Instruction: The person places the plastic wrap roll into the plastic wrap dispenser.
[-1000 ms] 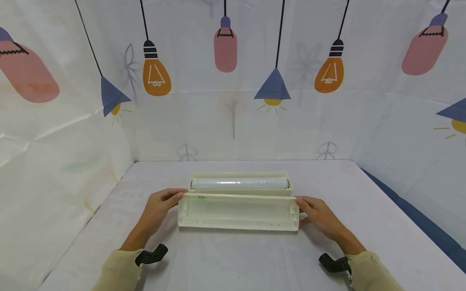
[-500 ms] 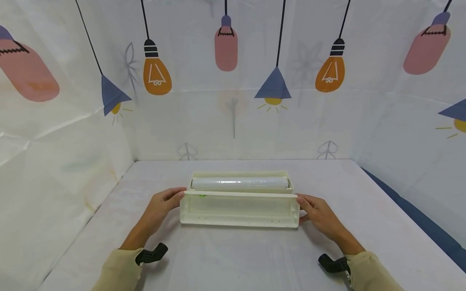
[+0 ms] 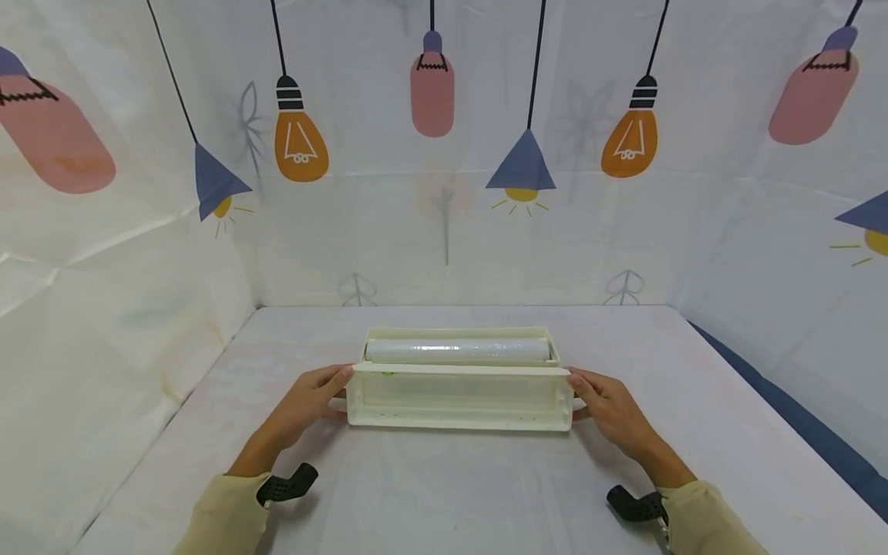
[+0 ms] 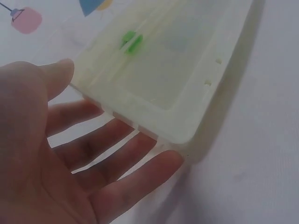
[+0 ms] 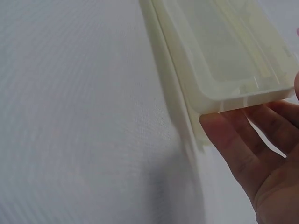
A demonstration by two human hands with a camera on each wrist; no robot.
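In the head view a long, pale cream plastic lid [image 3: 458,395] stands tilted with its hollow inside facing me. It is in front of a matching box [image 3: 458,333] that holds a shiny roll of plastic wrap [image 3: 458,351]. My left hand [image 3: 300,407] holds the lid's left end, thumb at the top corner and fingers behind the end wall. At the other end my right hand [image 3: 612,412] grips the lid the same way. A small green piece [image 4: 132,42] shows near the lid's long edge in the left wrist view.
The white-covered table [image 3: 444,501] lies under everything. Behind it hangs a white cloth [image 3: 444,223] printed with lamps and bulbs. Black wrist mounts [image 3: 287,484] stick out from the cream sleeves [image 3: 225,512].
The lid has tipped and its lower edge has come up slightly, with a small shift to the right. Both hands keep hold of its ends; the box and roll stay put.
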